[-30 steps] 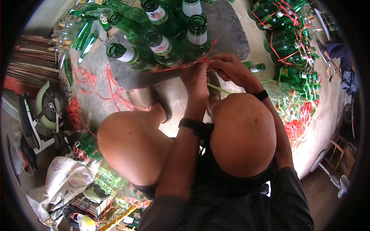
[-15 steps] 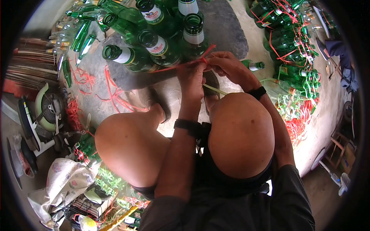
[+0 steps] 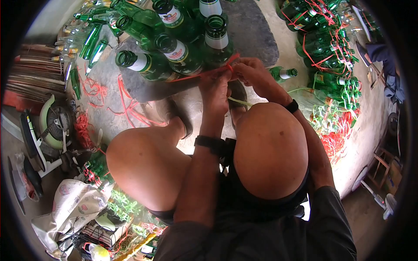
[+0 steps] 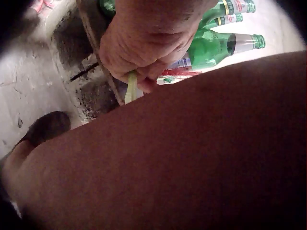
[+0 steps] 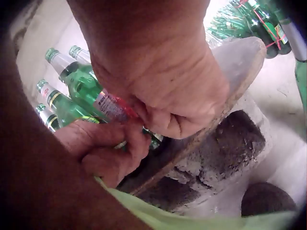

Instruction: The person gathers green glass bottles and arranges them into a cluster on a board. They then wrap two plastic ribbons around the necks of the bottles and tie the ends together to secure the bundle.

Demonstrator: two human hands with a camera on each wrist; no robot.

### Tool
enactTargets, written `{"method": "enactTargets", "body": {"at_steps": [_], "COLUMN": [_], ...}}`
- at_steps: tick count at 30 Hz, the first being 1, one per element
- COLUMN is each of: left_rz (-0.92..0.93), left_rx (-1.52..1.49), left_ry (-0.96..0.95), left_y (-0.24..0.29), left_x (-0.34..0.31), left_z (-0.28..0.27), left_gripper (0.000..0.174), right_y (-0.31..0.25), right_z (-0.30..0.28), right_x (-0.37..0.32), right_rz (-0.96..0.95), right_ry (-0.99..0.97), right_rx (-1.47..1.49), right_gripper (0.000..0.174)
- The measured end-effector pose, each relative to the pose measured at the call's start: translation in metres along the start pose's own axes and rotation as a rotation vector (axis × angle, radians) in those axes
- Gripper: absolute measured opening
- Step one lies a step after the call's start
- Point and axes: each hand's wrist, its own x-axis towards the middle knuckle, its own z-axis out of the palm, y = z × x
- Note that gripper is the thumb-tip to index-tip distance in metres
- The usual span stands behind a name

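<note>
Twine point(image 3: 233, 59), at the bottles' point(image 3: 177, 53) 5 o'clock, its free end now lower; right hand point(image 3: 256, 78) pinching it, left hand point(image 3: 215, 90) curled round it: tying apparently unfinished.

Bundled green bottles point(image 3: 312, 45) and stacked sheets point(image 3: 37, 74) suggest a storeroom.

The person's bare left forearm point(image 3: 197, 187) reaches forward between two bent, bare knees point(image 3: 271, 152) while the bare right forearm point(image 3: 321, 167) passes outside the right one, the left hand point(image 3: 214, 89) and right hand point(image 3: 260, 80) meeting with curled fingers, seemingly pinching, though the fingertips are partly hidden.
</note>
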Motion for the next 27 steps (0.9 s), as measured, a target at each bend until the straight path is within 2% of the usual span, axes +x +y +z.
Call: {"method": "enactTargets", "body": {"at_steps": [2,3,5,6,8,9,12,14,17,24,27], "left_rz": [-0.116,-0.115,0.047,0.047,-0.066,-0.066,-0.055,-0.106,-0.07,-0.084,-0.089], "left_rx": [0.046,0.047,0.11,0.11,0.037,0.036,-0.005,0.082,0.059,0.142,0.182], "left_ry": [0.08,0.082,-0.057,-0.056,0.075,0.076,0.098,0.146,0.095,0.076,0.06], "left_y": [0.008,0.007,0.005,0.005,0.006,0.009,0.018,0.021,0.023,0.02,0.022], "left_x": [-0.009,-0.011,-0.015,-0.013,-0.01,-0.011,-0.015,-0.017,-0.019,-0.021,-0.025], "left_z": [0.004,-0.002,-0.013,-0.011,-0.006,-0.005,-0.003,-0.001,-0.003,-0.007,-0.004], "left_gripper": [0.021,0.021,0.024,0.024,0.022,0.022,0.02,0.018,0.009,0.011,0.013], "right_y": [-0.002,-0.003,-0.003,-0.003,-0.006,-0.009,-0.014,-0.011,-0.006,-0.006,-0.002], "right_z": [0.003,0.005,0.005,0.004,0.008,0.01,0.013,0.012,0.01,0.001,0.001], "right_x": [0.0,0.0,0.004,0.006,0.008,0.008,0.008,0.011,0.013,0.01,0.01], "right_rz": [-0.03,-0.06,-0.035,-0.011,-0.025,-0.04,-0.043,-0.047,-0.048,-0.087,-0.108], "right_ry": [0.033,0.065,0.089,0.115,0.135,0.154,0.138,0.146,0.15,0.018,0.044], "right_rx": [0.016,0.032,0.023,0.013,-0.014,-0.042,-0.044,-0.04,-0.018,0.03,0.021], "right_gripper": [0.025,0.025,0.024,0.023,0.023,0.023,0.024,0.024,0.024,0.031,0.027]}}
